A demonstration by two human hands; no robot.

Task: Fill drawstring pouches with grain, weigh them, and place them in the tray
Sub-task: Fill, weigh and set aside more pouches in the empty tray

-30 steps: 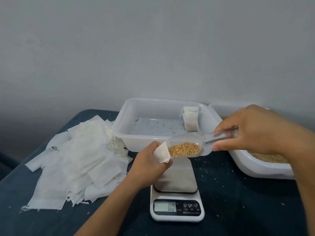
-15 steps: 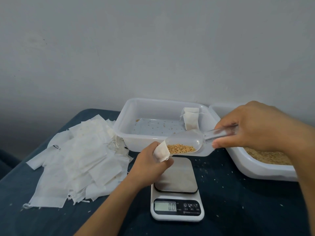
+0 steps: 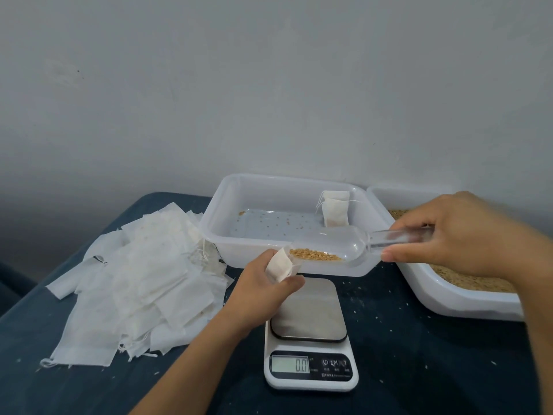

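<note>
My left hand (image 3: 263,290) grips a small white drawstring pouch (image 3: 279,264) above the scale's near-left corner, its mouth turned up to the right. My right hand (image 3: 454,235) holds the handle of a clear plastic scoop (image 3: 338,245). The scoop is tilted with its lip at the pouch mouth, and a thin layer of golden grain (image 3: 314,254) lies along its lower side. A white digital scale (image 3: 309,339) sits below, its steel plate bare and its display reading 0.0. The white tray (image 3: 227,235) behind holds one filled pouch (image 3: 335,209) at its far right.
A white tub of grain (image 3: 466,298) stands at the right, partly behind my right arm. A heap of flat white pouches (image 3: 134,280) covers the left of the dark blue table (image 3: 419,354). Loose grains are scattered on the table and tray floor. A grey wall rises behind.
The scoop has tipped down toward the pouch, and the grain heap in it has thinned and slid to the lip. My left hand has kept the pouch in place.
</note>
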